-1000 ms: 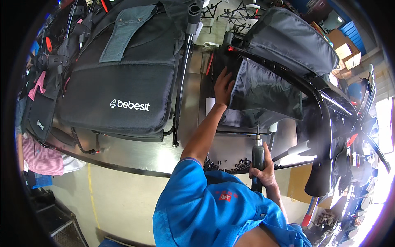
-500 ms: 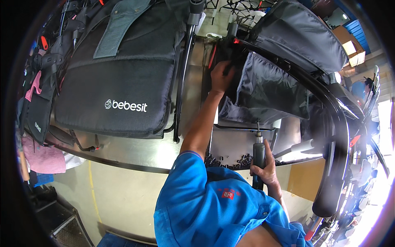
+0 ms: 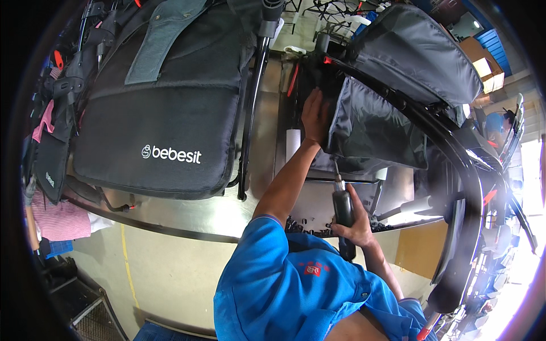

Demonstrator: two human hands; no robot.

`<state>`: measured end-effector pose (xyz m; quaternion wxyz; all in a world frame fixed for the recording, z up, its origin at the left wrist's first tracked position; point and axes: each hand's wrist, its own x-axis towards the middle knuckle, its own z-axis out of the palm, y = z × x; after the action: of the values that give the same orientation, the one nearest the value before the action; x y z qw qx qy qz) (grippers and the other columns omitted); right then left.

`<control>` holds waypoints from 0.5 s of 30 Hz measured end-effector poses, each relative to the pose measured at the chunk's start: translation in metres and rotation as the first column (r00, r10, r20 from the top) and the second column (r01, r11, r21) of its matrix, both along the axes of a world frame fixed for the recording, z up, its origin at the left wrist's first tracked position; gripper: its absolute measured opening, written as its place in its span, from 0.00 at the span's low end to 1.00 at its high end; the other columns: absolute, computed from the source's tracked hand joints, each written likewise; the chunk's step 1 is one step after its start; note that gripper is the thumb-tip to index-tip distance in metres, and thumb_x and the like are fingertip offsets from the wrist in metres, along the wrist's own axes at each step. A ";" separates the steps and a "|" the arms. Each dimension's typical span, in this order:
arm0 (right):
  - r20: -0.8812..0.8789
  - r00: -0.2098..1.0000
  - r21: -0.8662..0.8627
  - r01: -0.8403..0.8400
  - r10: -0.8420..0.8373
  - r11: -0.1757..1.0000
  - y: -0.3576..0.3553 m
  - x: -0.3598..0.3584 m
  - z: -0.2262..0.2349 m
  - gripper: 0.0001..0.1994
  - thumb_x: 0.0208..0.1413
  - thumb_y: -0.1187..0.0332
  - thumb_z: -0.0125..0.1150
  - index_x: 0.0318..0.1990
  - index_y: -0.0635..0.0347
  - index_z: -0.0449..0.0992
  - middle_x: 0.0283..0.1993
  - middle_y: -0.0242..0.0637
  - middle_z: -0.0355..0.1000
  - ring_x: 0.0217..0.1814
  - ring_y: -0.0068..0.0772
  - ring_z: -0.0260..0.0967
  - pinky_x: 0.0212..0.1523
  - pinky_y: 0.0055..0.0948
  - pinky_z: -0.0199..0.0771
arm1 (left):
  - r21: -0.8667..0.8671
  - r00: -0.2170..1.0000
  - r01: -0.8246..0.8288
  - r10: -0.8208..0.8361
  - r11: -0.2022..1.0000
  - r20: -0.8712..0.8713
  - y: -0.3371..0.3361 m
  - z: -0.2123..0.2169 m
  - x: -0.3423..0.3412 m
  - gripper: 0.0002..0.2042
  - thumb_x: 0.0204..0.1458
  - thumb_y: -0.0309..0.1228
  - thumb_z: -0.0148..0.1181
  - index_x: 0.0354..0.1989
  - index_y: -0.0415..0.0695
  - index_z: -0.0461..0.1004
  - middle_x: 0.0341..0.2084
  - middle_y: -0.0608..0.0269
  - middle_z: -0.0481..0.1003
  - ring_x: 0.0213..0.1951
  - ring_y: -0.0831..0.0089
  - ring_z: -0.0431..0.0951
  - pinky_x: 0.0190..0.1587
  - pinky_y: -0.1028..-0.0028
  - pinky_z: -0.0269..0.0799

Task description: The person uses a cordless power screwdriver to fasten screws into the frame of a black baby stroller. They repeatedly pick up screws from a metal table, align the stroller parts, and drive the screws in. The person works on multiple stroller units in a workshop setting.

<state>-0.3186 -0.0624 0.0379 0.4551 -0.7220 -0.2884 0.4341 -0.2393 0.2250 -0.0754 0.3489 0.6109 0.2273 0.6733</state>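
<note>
Taking the shiny steel worktop (image 3: 267,142) as the landmark and going left to right: on its left half lies a large black padded fabric seat panel (image 3: 165,119) with a grey-green strip near its top and a white printed label low on its front. A thin black frame tube (image 3: 252,108) runs along the panel's right edge.

Toward the middle of the worktop, the left hand (image 3: 314,113) reaches forward and presses flat, fingers spread, against the near edge of a dark grey fabric hood (image 3: 378,125) stretched over a curved black frame; it steadies the cloth rather than gripping it.

Nearer the front edge of the worktop, the right hand (image 3: 357,227) is clamped around a black powered screwdriver (image 3: 343,211), its bit pointing up toward the lower hem of the hood. A scatter of small black screws (image 3: 310,227) lies on the worktop just beside that hand.

The work in hand looks like fastening the hood fabric to its frame. The next move probably calls for setting the bit squarely while the cloth is held taut.

Far right beyond the worktop, brown cardboard boxes (image 3: 488,65) and blue crates (image 3: 490,38) are stacked.
</note>
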 end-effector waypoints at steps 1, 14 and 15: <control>0.001 0.999 0.073 -0.032 0.032 0.997 0.011 0.000 0.001 0.56 0.38 0.66 0.75 0.74 0.62 0.44 0.65 0.43 0.61 0.65 0.32 0.59 0.66 0.29 0.57 | 0.003 1.000 0.016 -0.016 1.000 0.014 0.001 -0.002 0.002 0.17 0.51 0.22 0.63 0.50 0.39 0.74 0.50 0.47 0.75 0.52 0.49 0.75 0.54 0.61 0.72; 0.076 0.983 0.376 0.127 -0.167 0.918 0.147 0.019 -0.026 0.55 0.40 0.66 0.80 0.73 0.61 0.45 0.59 0.39 0.66 0.57 0.27 0.64 0.58 0.26 0.66 | -0.171 0.966 0.126 -0.081 0.977 0.247 0.022 -0.018 0.044 0.18 0.47 0.28 0.68 0.47 0.41 0.75 0.40 0.53 0.77 0.42 0.58 0.79 0.46 0.67 0.74; 0.039 0.984 0.358 0.151 -0.177 0.921 0.150 0.022 -0.028 0.56 0.40 0.65 0.81 0.73 0.62 0.46 0.59 0.39 0.66 0.57 0.28 0.64 0.59 0.27 0.66 | -0.169 0.964 0.112 -0.066 0.979 0.256 0.022 -0.019 0.046 0.18 0.47 0.29 0.68 0.47 0.41 0.75 0.40 0.53 0.77 0.42 0.58 0.79 0.47 0.67 0.74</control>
<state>-0.2967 0.0878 0.0102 0.6016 -0.6649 -0.3162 0.3099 -0.1932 0.2472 -0.0948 0.4591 0.4970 0.2144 0.7045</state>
